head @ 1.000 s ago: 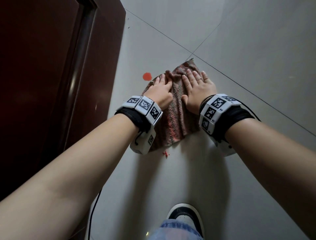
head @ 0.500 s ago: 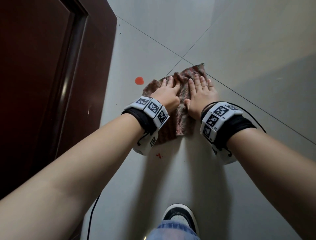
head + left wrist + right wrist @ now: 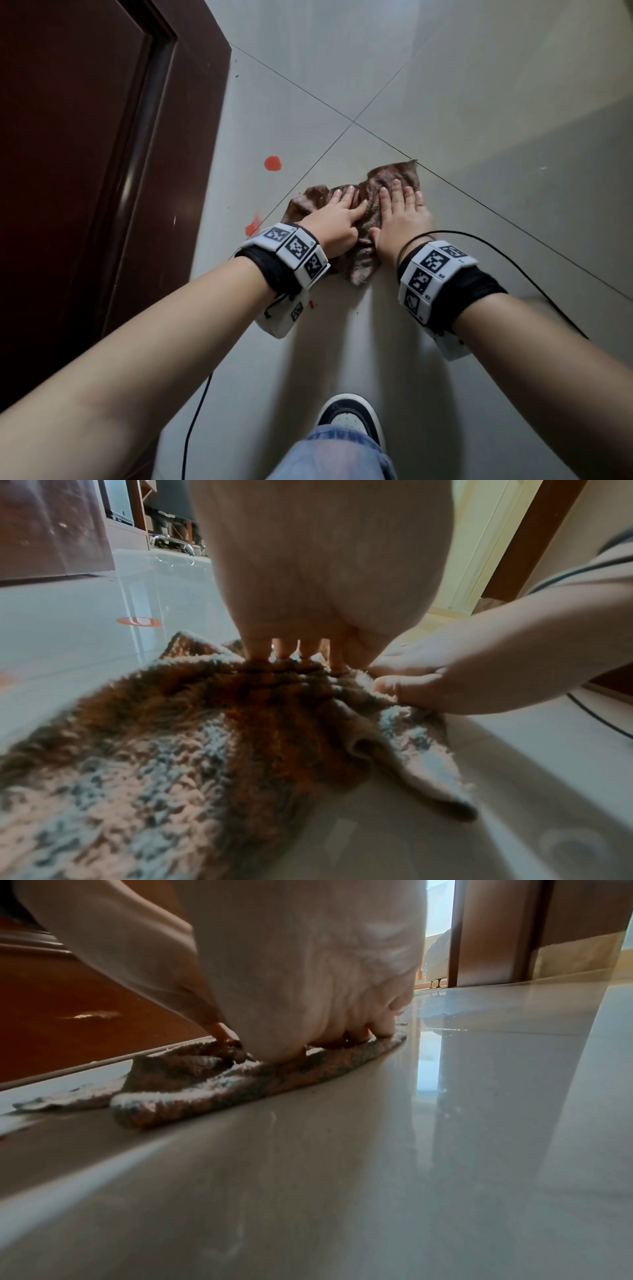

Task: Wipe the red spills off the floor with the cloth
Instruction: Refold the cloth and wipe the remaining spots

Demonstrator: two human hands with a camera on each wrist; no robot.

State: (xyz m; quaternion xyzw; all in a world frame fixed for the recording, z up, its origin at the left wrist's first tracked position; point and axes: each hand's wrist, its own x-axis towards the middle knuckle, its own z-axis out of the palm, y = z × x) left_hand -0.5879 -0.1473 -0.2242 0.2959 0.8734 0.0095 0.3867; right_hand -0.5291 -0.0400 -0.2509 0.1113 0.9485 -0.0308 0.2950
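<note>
Cloth (image 3: pixel 368 219) lies flat under both spread hands; the round red spill (image 3: pixel 272 163) sits forward-left, probably nearer the left hand (image 3: pixel 334 224) than the right hand (image 3: pixel 402 219).

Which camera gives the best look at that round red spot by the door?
The head view: the round red spill lies fully visible beyond the cloth. The left wrist view shows it low and flattened; the right wrist view misses it.

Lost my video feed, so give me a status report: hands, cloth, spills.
Left hand and right hand flat, pressing mottled brown terry cloth on grey tiled floor. Round red spill uncovered beside dark wooden door. Nothing blocking.
</note>
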